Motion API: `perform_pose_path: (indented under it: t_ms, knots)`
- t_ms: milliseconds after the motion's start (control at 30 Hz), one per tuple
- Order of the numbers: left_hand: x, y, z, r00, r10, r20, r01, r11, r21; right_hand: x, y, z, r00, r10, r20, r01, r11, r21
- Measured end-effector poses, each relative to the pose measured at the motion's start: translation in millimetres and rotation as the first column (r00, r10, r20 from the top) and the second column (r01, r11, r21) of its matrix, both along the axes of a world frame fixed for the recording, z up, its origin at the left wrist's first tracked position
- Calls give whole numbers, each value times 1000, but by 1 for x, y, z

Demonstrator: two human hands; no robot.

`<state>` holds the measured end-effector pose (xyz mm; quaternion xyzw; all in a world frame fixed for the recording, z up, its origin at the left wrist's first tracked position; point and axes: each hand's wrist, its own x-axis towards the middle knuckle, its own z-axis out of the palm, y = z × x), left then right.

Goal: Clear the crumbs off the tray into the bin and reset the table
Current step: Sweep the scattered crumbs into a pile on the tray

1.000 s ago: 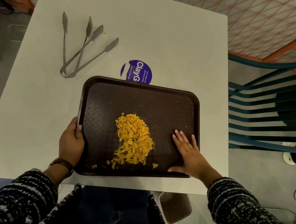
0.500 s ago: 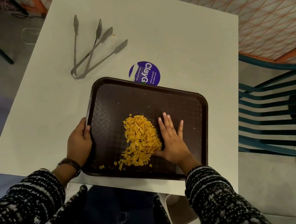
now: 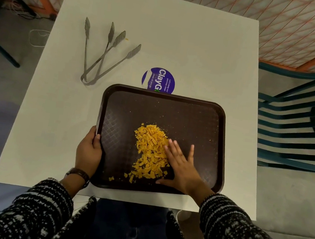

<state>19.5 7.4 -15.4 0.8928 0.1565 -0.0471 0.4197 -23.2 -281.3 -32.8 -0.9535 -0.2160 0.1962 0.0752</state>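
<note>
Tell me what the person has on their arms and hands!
Both arms wear fuzzy knitted sleeves in black with white and grey speckled stripes, the left sleeve and the right sleeve. A dark wristwatch with a brown band sits on the left wrist. The left hand and right hand are bare: no gloves, and no rings that I can make out.
</note>
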Motion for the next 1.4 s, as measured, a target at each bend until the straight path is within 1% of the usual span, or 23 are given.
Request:
perform_pose_path:
  t_ms: [67,200,300,500,600,733,800,933,1033,1100,1233,1400]
  knots:
    - [0,1,0,1000,-5,13,5,1000,2,9,10,-3,1000,15,24,-15,1000,23]
    - [-1,3,2,1000,-13,23,14,1000,-2,21,21,-5,996,-62,57,59,996,63]
    - [0,6,-1,1000,11,11,-11,1000,-4,18,23,-4,992,-78,96,70,994,86]
    - [2,5,5,1000,27,4,-27,999,-18,9,44,0,983,71,167,-86,993,82]
    - [2,3,10,999,26,19,-26,999,-38,12,60,-2,975,122,186,-137,988,74]
    - [1,3,14,999,13,32,-12,1000,-17,13,70,-8,955,173,242,-196,978,72]
    - [1,4,14,999,13,29,-13,1000,-10,15,69,-10,952,138,274,-167,982,84]
    - [0,5,11,1000,8,27,-8,1000,-13,19,62,-11,953,19,301,-46,996,82]
    - [-1,5,10,1000,14,23,-14,1000,-22,17,60,-7,954,11,299,-34,997,73]
    - [0,5,10,1000,15,19,-15,1000,-19,14,63,-1,958,44,282,-74,993,96]
    - [2,5,11,1000,12,21,-11,1000,-15,11,77,3,948,173,266,-204,975,91]
    - [-1,6,10,1000,26,8,-26,1000,-7,23,92,-1,941,242,237,-255,967,24]
